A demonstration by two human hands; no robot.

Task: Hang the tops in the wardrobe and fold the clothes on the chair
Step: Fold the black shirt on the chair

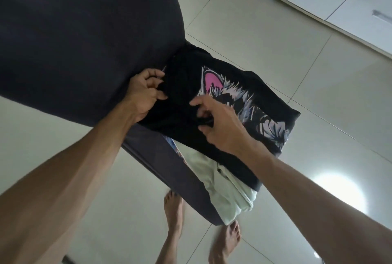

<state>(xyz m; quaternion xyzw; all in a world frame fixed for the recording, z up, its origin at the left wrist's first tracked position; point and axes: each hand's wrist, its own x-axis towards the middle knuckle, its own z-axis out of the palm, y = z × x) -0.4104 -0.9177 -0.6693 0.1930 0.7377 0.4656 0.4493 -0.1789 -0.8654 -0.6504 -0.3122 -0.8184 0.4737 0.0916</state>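
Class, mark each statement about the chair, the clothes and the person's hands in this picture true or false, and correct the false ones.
1. Both hands, left and right, grip the black printed T-shirt. True.
2. The black T-shirt lies on top of a pale white garment. True.
3. The clothes lie on the glossy tiled floor. False: they lie on the dark upholstered chair.
4. The T-shirt's print is plain yellow. False: it is pink and lilac.

There is one camera, worn on the person's head. It looks steeply down and a little forward, and the picture is tilted. It is close to the dark chair, with both arms reaching in from the bottom. Far below are the tiled floor and bare feet.
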